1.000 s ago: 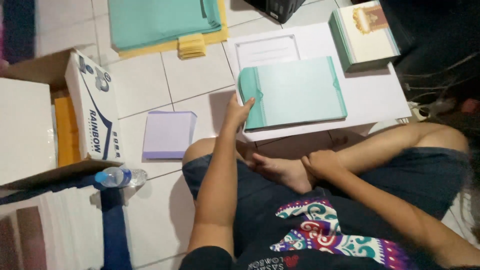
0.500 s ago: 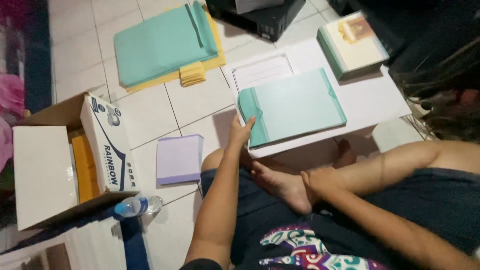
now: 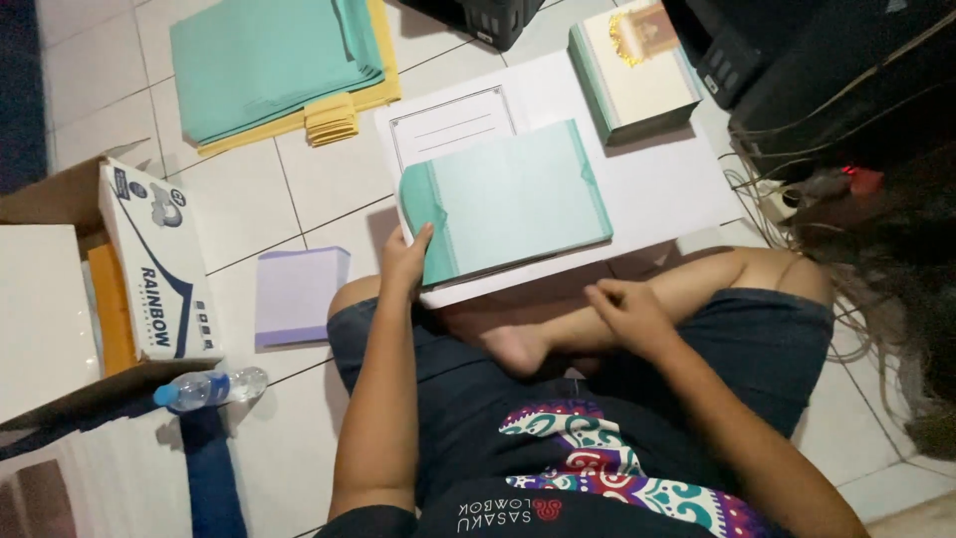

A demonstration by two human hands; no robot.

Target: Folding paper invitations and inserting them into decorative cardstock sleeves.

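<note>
Head view, looking down at a tiled floor (image 3: 229, 209) and crossed bare legs. Left hand (image 3: 406, 261) at the near left corner of a teal stack (image 3: 508, 199) of sheets, thumb on top, fingers (image 3: 393, 284) curled under the edge: grip pinching that corner. Stack lying flat on a big white sheet (image 3: 667, 174) spread on the floor, near the sheet's front edge, just ahead of the knees. Behind the stack, on the same sheet, a white page (image 3: 453, 125) with a thin ruled border, partly covered by the stack. At the sheet's far right corner, a thick block of cards (image 3: 637, 65), cream on top with a gold mark, green at the sides.

Right hand (image 3: 625, 314) resting on the right shin, well apart from the stack, fingers loosely bent, grip holding nothing, half spread.

Far left of the floor: teal folders (image 3: 269, 60) piled on yellow ones (image 3: 383, 60), with a small yellow wad (image 3: 331, 120) at their near edge. Left edge: an open cardboard box (image 3: 60, 299) with a white and blue paper wrapper (image 3: 149, 269) standing in it and orange sheets (image 3: 112, 309) beside that. Between box and left knee, a pale purple pad (image 3: 299, 294) flat on the tiles. Near left: a plastic bottle (image 3: 214, 387) with a blue cap, lying on its side.

Top right: dark machines (image 3: 797, 60) with cables (image 3: 772, 179) trailing onto the floor; details too dim to tell
</note>
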